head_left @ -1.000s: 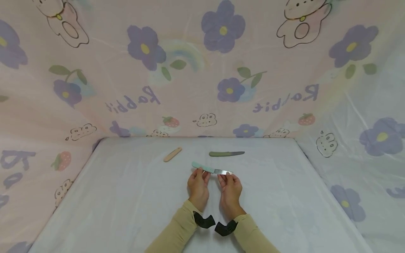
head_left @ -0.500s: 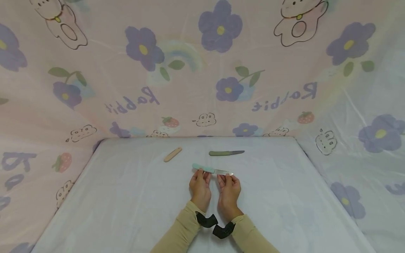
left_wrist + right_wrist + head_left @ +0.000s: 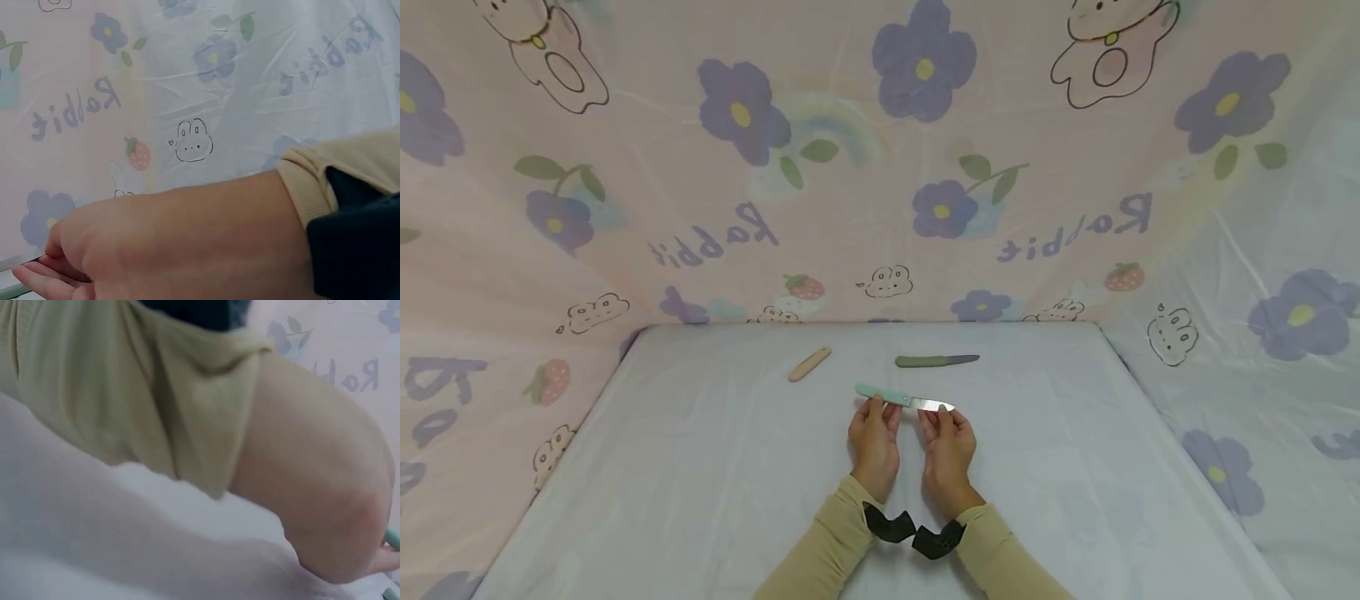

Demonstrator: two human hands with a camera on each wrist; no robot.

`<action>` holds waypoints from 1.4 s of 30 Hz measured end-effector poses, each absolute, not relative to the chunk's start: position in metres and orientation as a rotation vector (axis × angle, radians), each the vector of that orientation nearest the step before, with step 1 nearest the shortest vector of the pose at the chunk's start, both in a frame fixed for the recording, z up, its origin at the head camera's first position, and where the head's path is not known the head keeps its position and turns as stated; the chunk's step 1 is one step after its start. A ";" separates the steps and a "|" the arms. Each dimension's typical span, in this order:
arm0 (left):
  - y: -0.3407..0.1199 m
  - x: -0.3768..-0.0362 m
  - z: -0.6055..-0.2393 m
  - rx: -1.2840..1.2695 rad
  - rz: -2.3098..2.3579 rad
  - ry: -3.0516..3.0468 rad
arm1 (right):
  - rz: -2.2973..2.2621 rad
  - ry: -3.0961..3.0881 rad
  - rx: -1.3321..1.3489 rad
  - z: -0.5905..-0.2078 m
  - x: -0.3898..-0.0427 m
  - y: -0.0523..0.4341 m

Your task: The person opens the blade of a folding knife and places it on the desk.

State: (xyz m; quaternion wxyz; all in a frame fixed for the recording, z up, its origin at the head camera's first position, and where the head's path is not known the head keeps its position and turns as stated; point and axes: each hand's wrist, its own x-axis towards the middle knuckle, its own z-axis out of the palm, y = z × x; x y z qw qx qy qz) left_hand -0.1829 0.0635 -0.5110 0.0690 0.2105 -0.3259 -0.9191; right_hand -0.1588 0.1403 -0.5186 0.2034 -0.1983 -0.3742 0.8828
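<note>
**Both hands on a mint-handled knife at the middle of the white sheet**

The left hand [image 3: 874, 442] pinches the mint-green handle of a small knife [image 3: 904, 399], fingertips curled round it near the handle's middle. The right hand [image 3: 949, 446] pinches the bare metal blade towards its tip. The two hands sit close side by side, wrists nearly touching, with the knife spanning the gap between their fingertips; its handle end points to the left and the blade to the right. Whether the knife rests on the sheet or is lifted just off it cannot be told. Both forearms wear tan sleeves [image 3: 820, 557], and a black strap [image 3: 891, 525] circles each wrist.

In the left wrist view the left hand fills the lower frame with its fingers bent downward; in the right wrist view only the back of the right hand [image 3: 319, 494] and a sliver of mint green at the right edge show.

All this lies on a table covered by a white sheet [image 3: 700, 483], near its middle. Closer to the far edge, just beyond the hands, lies an olive-handled knife [image 3: 936, 361] with a dark blade pointing right. To its left, well apart, a beige sheath [image 3: 809, 365] lies at a slant. A pink cloth [image 3: 850, 167] printed with purple flowers and rabbits rises behind the far edge and along both sides.
</note>
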 end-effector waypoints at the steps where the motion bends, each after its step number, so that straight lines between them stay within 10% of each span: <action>1: 0.064 -0.183 -0.510 0.634 -2.774 -0.981 | 2.468 -1.048 -0.554 -0.519 -0.159 0.142; 42: 0.083 -0.212 -0.495 0.649 -3.000 -1.425 | 2.582 -1.508 -0.785 -0.483 -0.196 0.248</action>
